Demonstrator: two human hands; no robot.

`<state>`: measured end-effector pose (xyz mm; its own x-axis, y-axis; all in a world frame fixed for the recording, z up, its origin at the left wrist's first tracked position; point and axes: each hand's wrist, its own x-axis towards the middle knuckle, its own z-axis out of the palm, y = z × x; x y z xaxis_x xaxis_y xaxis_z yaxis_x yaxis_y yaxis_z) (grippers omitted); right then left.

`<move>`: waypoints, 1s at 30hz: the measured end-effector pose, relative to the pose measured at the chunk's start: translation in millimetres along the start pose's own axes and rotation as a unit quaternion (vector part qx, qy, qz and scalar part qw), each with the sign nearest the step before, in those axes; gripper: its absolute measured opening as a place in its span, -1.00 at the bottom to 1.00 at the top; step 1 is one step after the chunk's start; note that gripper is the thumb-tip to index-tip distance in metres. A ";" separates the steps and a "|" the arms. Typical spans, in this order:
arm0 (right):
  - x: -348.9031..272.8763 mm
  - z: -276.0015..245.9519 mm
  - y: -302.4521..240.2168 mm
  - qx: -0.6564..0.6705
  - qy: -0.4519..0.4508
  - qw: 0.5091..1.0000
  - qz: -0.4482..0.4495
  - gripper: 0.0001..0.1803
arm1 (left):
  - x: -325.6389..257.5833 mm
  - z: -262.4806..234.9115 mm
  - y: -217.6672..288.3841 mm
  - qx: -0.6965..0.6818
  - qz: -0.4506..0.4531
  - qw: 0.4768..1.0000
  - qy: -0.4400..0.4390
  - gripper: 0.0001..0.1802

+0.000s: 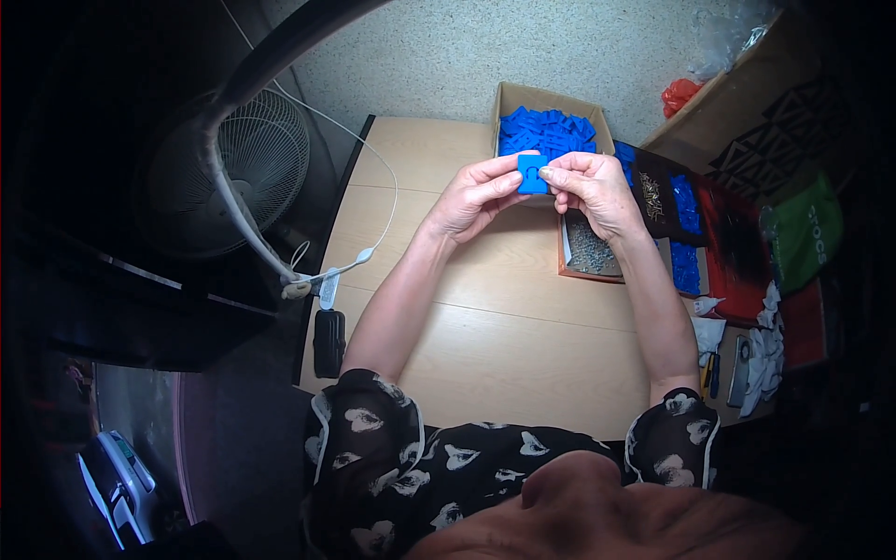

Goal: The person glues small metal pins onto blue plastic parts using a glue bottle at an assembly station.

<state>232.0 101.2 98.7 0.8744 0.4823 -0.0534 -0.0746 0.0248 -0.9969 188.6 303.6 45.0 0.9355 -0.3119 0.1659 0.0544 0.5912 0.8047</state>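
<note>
Hold the blue piece (pixel 533 175) above the worktop (pixel 420 303), just to the near side of the cardboard box (pixel 602 119). Left grip (pixel 474 198): thumb and fingers pinch the piece's left edge. Right grip (pixel 595 189): thumb and fingers pinch its right edge. Apply equal pressure at both edges; uneven pressure could twist the piece loose.

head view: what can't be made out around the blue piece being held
Head view:
- Blue piece: far side turned away from the camera.
- Cardboard box: front wall partly hidden by the left hand and right hand.
- Small greyish bits: too small to tell shapes.
</note>
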 end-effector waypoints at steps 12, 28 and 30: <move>1.5 -0.1 2.0 -0.003 0.004 1.000 -0.004 -0.85 | 2.2 -3.3 -4.4 -0.007 -0.004 1.000 0.019 -0.49; 1.7 -1.7 2.5 0.000 0.001 1.000 -0.010 -0.87 | 2.3 -5.2 -6.1 -0.006 -0.007 1.000 0.015 -0.50; 0.6 -2.5 4.5 0.002 -0.002 1.000 -0.017 -0.87 | 2.1 -4.9 -7.0 -0.006 -0.004 1.000 0.008 -0.50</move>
<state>233.4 99.3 94.0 0.8743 0.4850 -0.0196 -0.0474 0.0452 -0.9979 191.9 302.4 36.8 0.9404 -0.3054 0.1497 0.0668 0.5975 0.7991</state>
